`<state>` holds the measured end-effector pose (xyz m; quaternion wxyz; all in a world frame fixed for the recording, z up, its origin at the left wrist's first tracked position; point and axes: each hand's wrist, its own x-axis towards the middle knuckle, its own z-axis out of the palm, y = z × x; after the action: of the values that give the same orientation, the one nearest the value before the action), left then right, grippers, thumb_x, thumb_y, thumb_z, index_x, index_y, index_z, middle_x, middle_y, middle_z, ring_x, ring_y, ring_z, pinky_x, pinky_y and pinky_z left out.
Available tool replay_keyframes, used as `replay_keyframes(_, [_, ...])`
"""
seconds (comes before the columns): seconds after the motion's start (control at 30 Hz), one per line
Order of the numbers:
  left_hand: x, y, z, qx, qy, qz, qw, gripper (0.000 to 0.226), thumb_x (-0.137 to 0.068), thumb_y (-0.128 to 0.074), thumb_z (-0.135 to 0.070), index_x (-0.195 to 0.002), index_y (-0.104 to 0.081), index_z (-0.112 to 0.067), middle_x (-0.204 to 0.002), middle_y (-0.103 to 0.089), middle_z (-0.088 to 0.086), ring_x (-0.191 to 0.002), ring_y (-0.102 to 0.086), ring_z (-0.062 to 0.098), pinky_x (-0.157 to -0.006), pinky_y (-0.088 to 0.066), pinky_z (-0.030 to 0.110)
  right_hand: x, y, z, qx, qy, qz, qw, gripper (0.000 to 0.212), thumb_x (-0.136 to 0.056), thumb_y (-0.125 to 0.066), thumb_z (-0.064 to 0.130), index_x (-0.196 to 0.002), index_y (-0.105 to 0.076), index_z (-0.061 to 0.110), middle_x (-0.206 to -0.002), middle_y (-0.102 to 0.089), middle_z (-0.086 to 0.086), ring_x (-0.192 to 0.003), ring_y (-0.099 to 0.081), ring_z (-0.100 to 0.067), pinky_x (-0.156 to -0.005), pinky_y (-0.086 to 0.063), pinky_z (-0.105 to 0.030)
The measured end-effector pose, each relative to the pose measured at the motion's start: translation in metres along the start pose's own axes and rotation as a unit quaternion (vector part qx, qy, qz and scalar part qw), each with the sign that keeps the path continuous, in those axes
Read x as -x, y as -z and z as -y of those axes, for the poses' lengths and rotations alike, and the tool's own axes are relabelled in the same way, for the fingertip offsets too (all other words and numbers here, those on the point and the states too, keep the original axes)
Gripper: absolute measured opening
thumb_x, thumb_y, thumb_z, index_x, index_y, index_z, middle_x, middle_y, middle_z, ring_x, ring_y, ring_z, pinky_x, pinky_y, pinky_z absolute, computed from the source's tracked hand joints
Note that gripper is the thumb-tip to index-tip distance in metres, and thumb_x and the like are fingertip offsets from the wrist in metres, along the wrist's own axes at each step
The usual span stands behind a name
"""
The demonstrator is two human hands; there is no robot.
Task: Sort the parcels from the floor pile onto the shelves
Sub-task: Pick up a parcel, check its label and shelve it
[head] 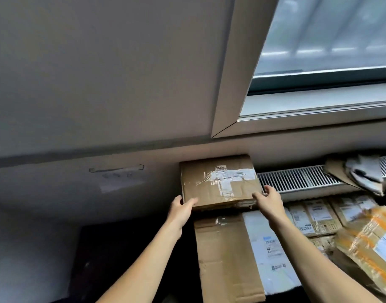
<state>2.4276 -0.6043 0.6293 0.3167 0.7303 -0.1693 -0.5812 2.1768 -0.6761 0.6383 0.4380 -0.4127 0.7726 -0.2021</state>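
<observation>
Forearms (144, 259) first, both bare, stretching up from the bottom edge and meeting on a brown parcel (218, 182). It is a flat cardboard box, its top crossed with clear tape and a white label. The left hand (181, 209) grips the near left corner, thumb lying on top, fingers tucked below. The right hand (268, 202) grips the near right corner, thumb on the top face, fingers curled round the right edge. The parcel sits level with its far edge right up against the grey wall (100, 84), just under the lower corner of the window frame (231, 62). Whether it rests on anything underneath, I cannot tell.

Directly below it lies a long flat carton (227, 254), running back towards the camera. Beside that on the right is a white mailer (268, 248) with printed labels. Further right is a row of labelled parcels (314, 215), and at the edge a tilted yellow-taped parcel (371, 243). Behind the right hand runs a white slatted grille (301, 178), with crumpled packaging (362, 173) heaped on its right end. Above all of it, the window (329, 40) shows pale daylight.
</observation>
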Motion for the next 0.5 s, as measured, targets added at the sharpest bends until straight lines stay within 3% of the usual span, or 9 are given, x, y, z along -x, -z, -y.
replay_keyframes(0.13, [-0.039,0.009,-0.011,0.010,0.010,0.038,0.999,0.088,-0.095,-0.070,-0.040,-0.164,-0.021,-0.014,-0.164,-0.036,0.003,-0.148,-0.040,0.023,-0.122,-0.030,0.035,0.000,-0.011,0.016,-0.009,-0.052,0.002,0.999,0.069,-0.099,-0.062,0.014,-0.160,-0.031,0.002,-0.157,-0.045,-0.015,-0.140,-0.047,-0.033,-0.105,-0.038,-0.035])
replay_keyframes(0.2, [-0.051,0.012,-0.014,0.010,0.015,0.060,0.998,0.090,-0.087,-0.074,-0.048,-0.160,-0.031,-0.018,-0.156,-0.046,-0.001,-0.141,-0.049,0.022,-0.122,-0.034,0.038,-0.003,-0.017,0.017,-0.011,-0.057,0.007,0.998,0.061,-0.099,-0.062,0.011,-0.154,-0.039,0.001,-0.150,-0.051,-0.013,-0.132,-0.052,-0.032,-0.099,-0.039,-0.031])
replay_keyframes(0.27, [-0.065,0.012,-0.009,0.011,0.018,0.077,0.997,0.074,-0.077,-0.077,-0.053,-0.139,-0.052,-0.022,-0.144,-0.060,-0.003,-0.128,-0.060,0.019,-0.117,-0.042,0.040,-0.005,-0.023,0.014,-0.016,-0.059,0.006,0.998,0.058,-0.096,-0.065,0.014,-0.149,-0.044,0.001,-0.146,-0.056,-0.013,-0.126,-0.056,-0.029,-0.100,-0.044,-0.034])
replay_keyframes(0.3, [-0.076,0.012,-0.002,0.017,0.010,0.075,0.997,0.079,-0.071,-0.078,-0.056,-0.138,-0.055,-0.020,-0.139,-0.065,-0.003,-0.123,-0.064,0.018,-0.115,-0.045,0.041,-0.006,-0.025,0.012,-0.026,-0.064,0.001,0.998,0.058,-0.095,-0.065,0.015,-0.147,-0.045,0.001,-0.142,-0.059,-0.012,-0.123,-0.057,-0.028,-0.098,-0.045,-0.035])
replay_keyframes(0.4, [-0.101,0.007,0.014,0.009,-0.005,0.057,0.998,0.100,-0.059,-0.077,-0.069,-0.147,-0.051,-0.028,-0.143,-0.063,-0.005,-0.128,-0.062,0.018,-0.113,-0.047,0.043,-0.001,-0.023,0.013,-0.050,-0.055,-0.023,0.997,0.032,-0.095,-0.065,0.005,-0.124,-0.052,0.009,-0.122,-0.063,-0.008,-0.104,-0.058,-0.024,-0.088,-0.042,-0.031])
replay_keyframes(0.5, [-0.089,-0.004,0.003,-0.003,-0.017,0.056,0.998,0.102,-0.059,-0.074,-0.071,-0.148,-0.048,-0.030,-0.147,-0.059,-0.006,-0.132,-0.058,0.019,-0.114,-0.045,0.044,0.002,-0.009,0.017,-0.086,-0.020,-0.050,0.995,0.044,-0.090,-0.068,0.005,-0.130,-0.051,0.011,-0.126,-0.064,-0.013,-0.105,-0.063,-0.025,-0.087,-0.050,-0.037])
